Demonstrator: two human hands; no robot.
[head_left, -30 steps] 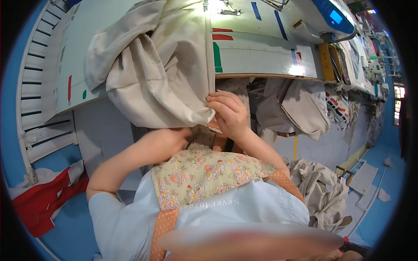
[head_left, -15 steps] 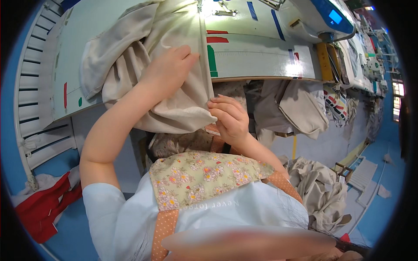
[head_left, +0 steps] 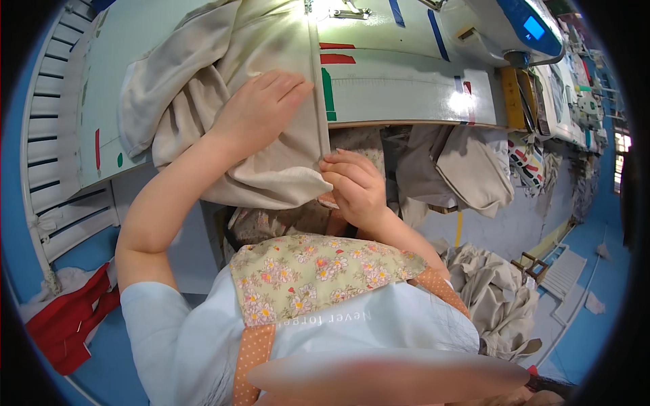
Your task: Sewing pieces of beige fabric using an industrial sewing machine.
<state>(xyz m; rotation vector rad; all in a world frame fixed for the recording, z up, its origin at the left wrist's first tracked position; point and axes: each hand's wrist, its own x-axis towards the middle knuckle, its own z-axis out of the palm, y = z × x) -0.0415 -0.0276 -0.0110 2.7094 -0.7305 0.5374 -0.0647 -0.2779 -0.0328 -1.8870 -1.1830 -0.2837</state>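
Observation:
A large piece of beige cloth (head_left: 284, 179) lies in folds over the table's front edge, its straight right edge running up to the lit metal presser foot area (head_left: 309, 8) of a sewing machine. My left hand (head_left: 261, 111) rests on top of the cloth near that edge, fingers laid over the fabric and pressing it. Lower down, at the cloth's front right corner, my right hand (head_left: 355, 186) is closed, pinching the edge between thumb and fingers. Folds hide what lies under the cloth.
The sewing machine (head_left: 467, 34) with its small blue screen stands at the far right of the white table (head_left: 406, 95), marked with coloured tape. More beige cloth (head_left: 474, 169) hangs below, and a pile (head_left: 487, 291) lies at right. Red cloth (head_left: 68, 325) lies at lower left.
My left hand has flattened onto the cloth from a more pinched shape, shifting slightly left. My right hand keeps its pinch at the corner, and the cloth has hardly moved.

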